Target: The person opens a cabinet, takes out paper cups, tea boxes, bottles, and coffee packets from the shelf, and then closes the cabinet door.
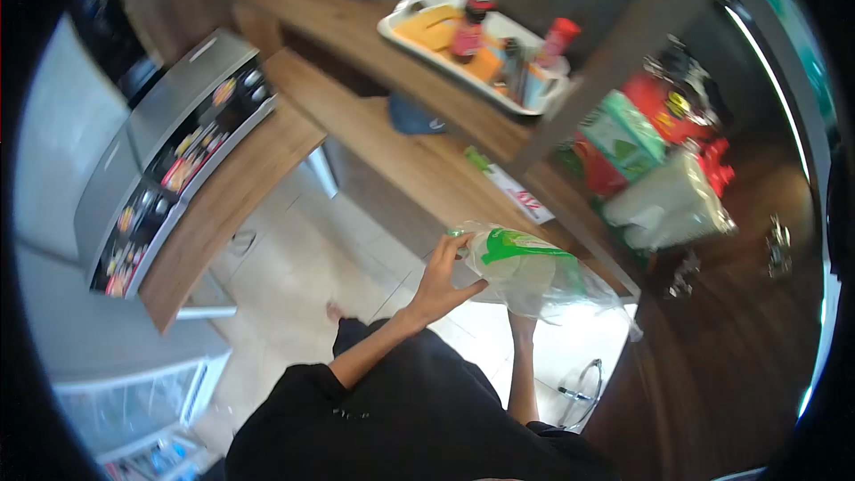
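Note:
A clear plastic bag (534, 281) with a green and white print is held up in front of me, with pale contents showing through the film. My left hand (436, 283) is at its left end, fingertips on the gathered plastic and thumb along the near side. My right hand (523, 325) comes up from below and goes behind the bag. The bag hides its fingers, but it seems to hold the bag from underneath. The loose end of the plastic trails off to the right.
A white tray (389, 27) with red-capped bottles stands on a wooden shelf (329, 22). A red and white label strip (525, 200) lies on the ledge below. Packaged goods (668, 200) fill the right-hand shelf. Display boxes (187, 160) stand at left above a wooden counter (240, 196).

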{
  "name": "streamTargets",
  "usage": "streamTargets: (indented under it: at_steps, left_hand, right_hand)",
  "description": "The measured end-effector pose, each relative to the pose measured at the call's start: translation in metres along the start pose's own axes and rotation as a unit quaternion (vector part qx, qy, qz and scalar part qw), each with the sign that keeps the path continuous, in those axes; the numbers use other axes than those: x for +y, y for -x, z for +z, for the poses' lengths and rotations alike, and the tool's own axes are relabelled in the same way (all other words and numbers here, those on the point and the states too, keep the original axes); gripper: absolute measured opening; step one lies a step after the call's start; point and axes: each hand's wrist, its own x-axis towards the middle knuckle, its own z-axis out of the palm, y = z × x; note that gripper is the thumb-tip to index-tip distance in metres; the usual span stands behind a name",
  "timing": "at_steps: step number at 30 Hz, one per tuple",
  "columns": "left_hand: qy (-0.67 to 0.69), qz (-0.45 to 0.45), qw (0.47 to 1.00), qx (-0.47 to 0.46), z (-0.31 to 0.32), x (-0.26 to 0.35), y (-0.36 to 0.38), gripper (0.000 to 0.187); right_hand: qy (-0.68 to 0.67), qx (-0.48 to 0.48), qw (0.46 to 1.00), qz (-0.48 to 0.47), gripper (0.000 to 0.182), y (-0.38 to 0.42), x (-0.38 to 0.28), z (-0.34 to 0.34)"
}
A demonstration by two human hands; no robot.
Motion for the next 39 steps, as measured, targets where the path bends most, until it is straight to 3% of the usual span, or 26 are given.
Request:
streamTargets:
  at_steps: [6,11,14,17,20,23,26,29,35,39]
  left_hand:
    - [-0.015,-0.109,0.994,0.024,-0.113,-0.078,0.071,0.068]
    - [-0.020,-0.165,0.971,0.169,-0.214,-0.131,0.133,0.057]
    - [-0.035,-0.195,0.949,0.247,-0.277,-0.144,0.166,0.056]
    - [-0.012,-0.230,0.919,0.319,-0.327,-0.150,0.187,0.053]
    - [-0.015,-0.265,0.890,0.370,-0.366,-0.181,0.203,0.047]
    - [0.109,-0.264,0.862,0.419,-0.397,-0.203,0.202,0.044]
    - [0.152,-0.263,0.843,0.443,-0.426,-0.225,0.185,0.048]
    - [0.143,-0.268,0.851,0.429,-0.454,-0.258,0.158,0.051]
    - [0.060,-0.328,0.872,0.357,-0.494,-0.323,0.095,0.043]
    - [0.055,-0.322,0.869,0.373,-0.519,-0.366,0.061,0.042]
  right_hand:
    - [0.018,-0.160,0.987,-0.010,0.061,0.026,-0.015,0.114]
    - [-0.004,-0.340,0.934,-0.109,0.065,0.037,-0.005,0.255]
    - [-0.005,-0.465,0.868,-0.174,0.065,0.055,-0.042,0.336]
    - [0.034,-0.506,0.839,-0.198,0.065,0.079,-0.081,0.405]
    - [-0.044,-0.571,0.816,-0.085,0.061,0.098,-0.095,0.474]
    - [-0.055,-0.594,0.802,-0.020,0.059,0.101,-0.100,0.532]
    - [-0.045,-0.632,0.773,0.007,0.070,0.087,-0.091,0.587]
    - [-0.027,-0.595,0.802,-0.032,0.057,0.066,-0.091,0.632]
    - [-0.046,-0.570,0.820,0.018,0.057,0.008,-0.080,0.702]
    - [0.050,-0.522,0.849,-0.072,0.053,-0.016,-0.080,0.739]
